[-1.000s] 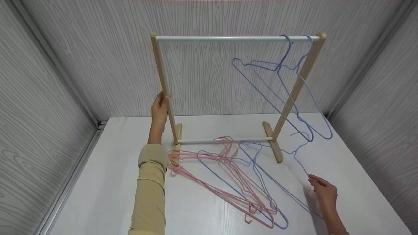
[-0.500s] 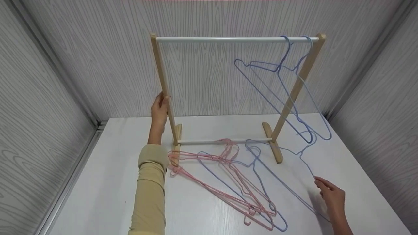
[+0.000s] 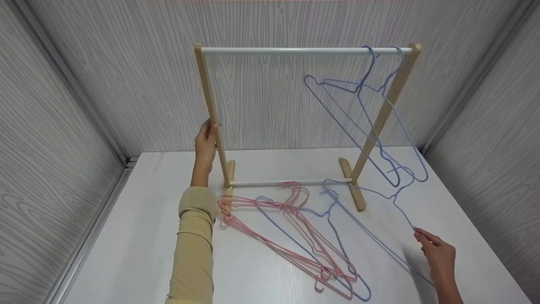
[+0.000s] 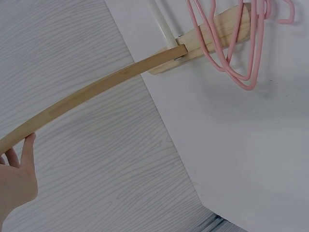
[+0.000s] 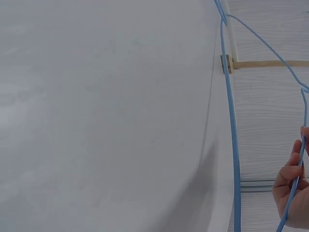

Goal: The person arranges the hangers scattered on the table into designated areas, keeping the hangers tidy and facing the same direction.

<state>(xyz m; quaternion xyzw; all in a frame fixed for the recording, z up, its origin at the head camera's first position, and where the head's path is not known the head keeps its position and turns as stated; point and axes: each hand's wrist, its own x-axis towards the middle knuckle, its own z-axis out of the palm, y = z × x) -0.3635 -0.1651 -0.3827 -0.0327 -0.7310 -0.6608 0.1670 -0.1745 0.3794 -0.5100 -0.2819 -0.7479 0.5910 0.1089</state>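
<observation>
My left hand [image 3: 206,145] grips the left wooden upright [image 3: 205,84] of a clothes rack, thumb in front; the left wrist view shows the fingers against this post [image 4: 96,92]. On the right, my right hand [image 3: 438,253] pinches one side of a blue wire hanger [image 3: 393,197], tilted and raised off the table. This hanger [image 5: 234,140] runs close past the right wrist camera. From the rack's white top bar [image 3: 278,50] hang two blue hangers, a nearer one [image 3: 358,89] and another [image 3: 407,122] beside the right upright.
Several pink hangers [image 3: 291,207] lie overlapping on the white table [image 3: 147,236], partly across the rack's left foot [image 3: 227,204]. Another blue hanger [image 3: 339,236] lies among them. Grained panels [image 3: 261,105] enclose the back and sides.
My right hand has moved right and slightly down, drawing the blue hanger away from the pile. The nearer hanging hanger has swayed slightly. My left hand has stayed on the upright.
</observation>
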